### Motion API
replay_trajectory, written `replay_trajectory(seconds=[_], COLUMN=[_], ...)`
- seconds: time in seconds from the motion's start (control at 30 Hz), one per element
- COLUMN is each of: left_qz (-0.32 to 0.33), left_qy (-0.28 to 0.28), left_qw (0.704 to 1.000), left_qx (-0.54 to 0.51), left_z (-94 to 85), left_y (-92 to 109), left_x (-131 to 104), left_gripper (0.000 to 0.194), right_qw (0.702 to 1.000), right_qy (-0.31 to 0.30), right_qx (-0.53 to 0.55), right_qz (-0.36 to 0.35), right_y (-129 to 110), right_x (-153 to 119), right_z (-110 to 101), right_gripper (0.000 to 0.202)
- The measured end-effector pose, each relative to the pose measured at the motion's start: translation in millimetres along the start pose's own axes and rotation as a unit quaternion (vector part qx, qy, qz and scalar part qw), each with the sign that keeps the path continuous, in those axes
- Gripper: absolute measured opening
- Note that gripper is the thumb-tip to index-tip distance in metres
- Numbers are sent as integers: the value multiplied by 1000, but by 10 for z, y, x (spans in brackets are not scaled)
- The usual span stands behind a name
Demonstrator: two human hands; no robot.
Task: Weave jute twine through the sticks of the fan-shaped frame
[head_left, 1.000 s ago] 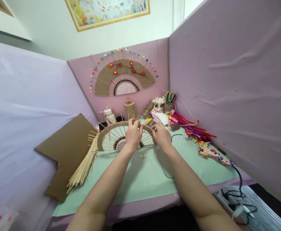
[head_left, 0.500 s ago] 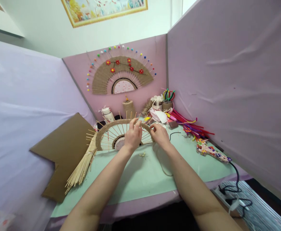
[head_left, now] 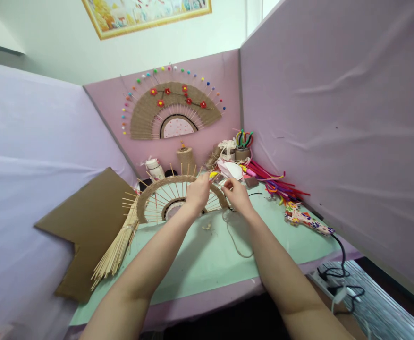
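Note:
A half-round fan frame (head_left: 146, 200) of thin sticks, with a woven twine band, rests on the green table. My left hand (head_left: 198, 191) is closed on the upper right part of the fan frame, its fingertips partly hidden. Close by on the right, my right hand (head_left: 234, 192) is pinched at the band's right end; what lies between its fingers is too small to make out. A loose length of twine (head_left: 235, 246) hangs below my right hand and curves over the table.
Behind the frame stand a twine spool (head_left: 185, 159) and a white bottle (head_left: 155, 168). A stick bundle (head_left: 116, 250) and cardboard (head_left: 82, 226) lie left. Pipe cleaners (head_left: 270, 178) and a patterned glue gun (head_left: 308, 220) lie right. A finished fan (head_left: 141, 111) hangs behind.
My left hand has turned, its raised fingers now folded down toward the band. My right hand has shifted slightly relative to the frame's right end. The whole view has moved a little.

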State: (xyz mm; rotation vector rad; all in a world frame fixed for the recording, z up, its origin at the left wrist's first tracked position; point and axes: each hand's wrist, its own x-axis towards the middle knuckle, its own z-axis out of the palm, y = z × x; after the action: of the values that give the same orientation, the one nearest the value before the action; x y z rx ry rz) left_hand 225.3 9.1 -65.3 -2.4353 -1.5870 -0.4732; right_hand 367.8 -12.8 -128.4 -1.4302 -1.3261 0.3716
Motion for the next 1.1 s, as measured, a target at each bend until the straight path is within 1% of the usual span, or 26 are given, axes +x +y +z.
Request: replay_trajectory(seconds=[0.07,0.17,0.27,0.33,0.4,0.47,0.63,0.8,0.93,1.0,1.1], left_qz=[1,5,1,-2,-4,-6,-4,-2,-4,-8,-9], left_qy=[0,5,6,4,4,4,5,12,13,10,10], left_qw=[1000,1000,1000,1000,1000,1000,1000,1000,1000,1000,1000], left_qx=[-1,-1,-2,-3,-2,-1,4,3,2,1,-2], left_z=[12,21,22,19,14,6,-11,11,23,17,-3], left_y=[-10,-17,-11,-4,3,7,14,8,9,14,27], left_x=[1,-6,-18,-28,-37,-45,-57,-58,-41,-36,-45], left_gripper=[34,32,32,32,32,32,32,32,33,33,33], right_qw=[999,998,998,998,997,997,995,991,986,983,978], right_qy=[-5,-15,21,51,68,72,70,57,35,9,-52], right_qx=[29,37,25,9,-7,-19,-46,-101,-152,-172,-195], right_qz=[25,47,53,44,31,27,49,62,65,61,56], right_y=[65,137,162,162,161,166,189,175,144,133,118], right_x=[37,85,105,107,106,110,127,105,55,26,-17], right_z=[-45,-102,-125,-125,-123,-129,-176,-187,-178,-169,-141], right_gripper=[10,12,14,16,18,18,17,15,17,17,14])
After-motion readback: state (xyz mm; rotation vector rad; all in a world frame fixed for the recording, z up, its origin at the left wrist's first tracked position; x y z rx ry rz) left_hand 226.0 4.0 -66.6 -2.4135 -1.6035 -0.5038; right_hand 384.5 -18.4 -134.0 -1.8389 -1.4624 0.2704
